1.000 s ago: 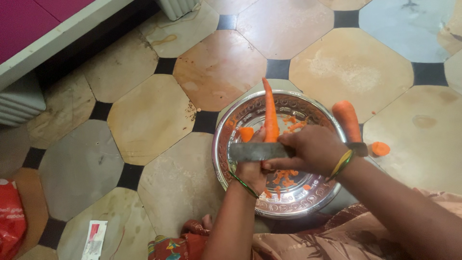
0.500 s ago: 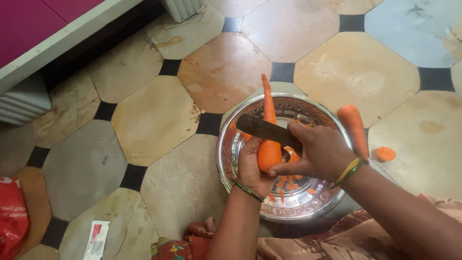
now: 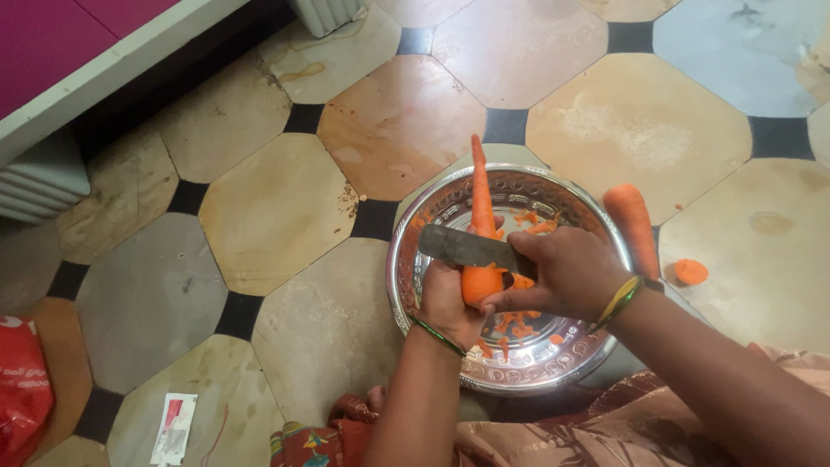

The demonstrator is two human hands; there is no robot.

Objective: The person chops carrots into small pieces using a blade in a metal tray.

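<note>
My left hand (image 3: pixel 450 303) grips the thick end of a long orange carrot (image 3: pixel 481 225), its thin tip pointing away from me. My right hand (image 3: pixel 566 275) holds a dark-bladed knife (image 3: pixel 462 246) laid across the carrot near my left thumb. Both hands hover over a round steel plate (image 3: pixel 415 259) on the tiled floor, with orange peel scraps (image 3: pixel 519 327) lying in it. A second carrot (image 3: pixel 633 225) rests on the plate's right rim.
A cut carrot end (image 3: pixel 691 271) lies on the floor right of the plate. A red bag (image 3: pixel 22 389) and a small white packet (image 3: pixel 173 428) sit at lower left. A pink-topped ledge (image 3: pixel 95 60) runs along the upper left. Patterned cloth (image 3: pixel 605 432) covers my lap.
The knife has slid along the carrot toward my left hand, then out a little. The view has shifted slightly; the plate and second carrot stay put.
</note>
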